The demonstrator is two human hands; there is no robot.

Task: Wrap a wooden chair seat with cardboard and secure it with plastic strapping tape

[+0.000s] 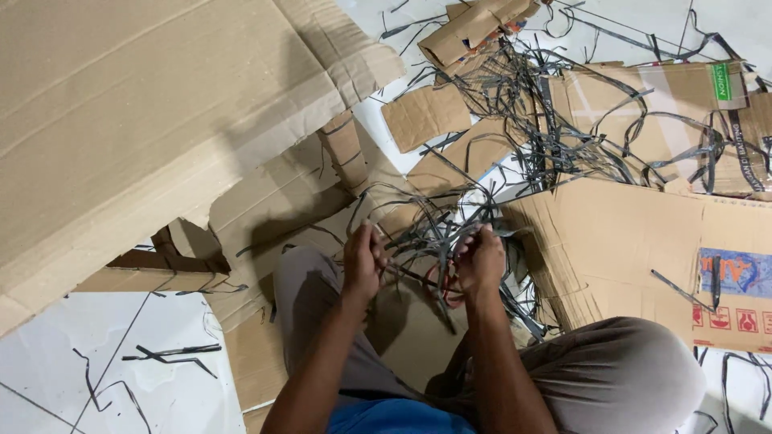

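Note:
I sit on the floor with my knees apart. My left hand [362,259] is closed on a thin strip of cardboard, its end sticking up above the fingers. My right hand [480,259] grips red-handled scissors [445,283], whose handles show below the palm. Between and beyond both hands lies a tangle of black plastic straps [434,229]. Flattened brown cardboard [402,321] lies under my hands and legs.
A large cardboard sheet [129,120] fills the upper left. More flattened boxes [635,233] lie to the right, one with a blue and red print. Black straps [547,120] sprawl over cardboard scraps at the top. White tiled floor [121,378] with loose straps shows at lower left.

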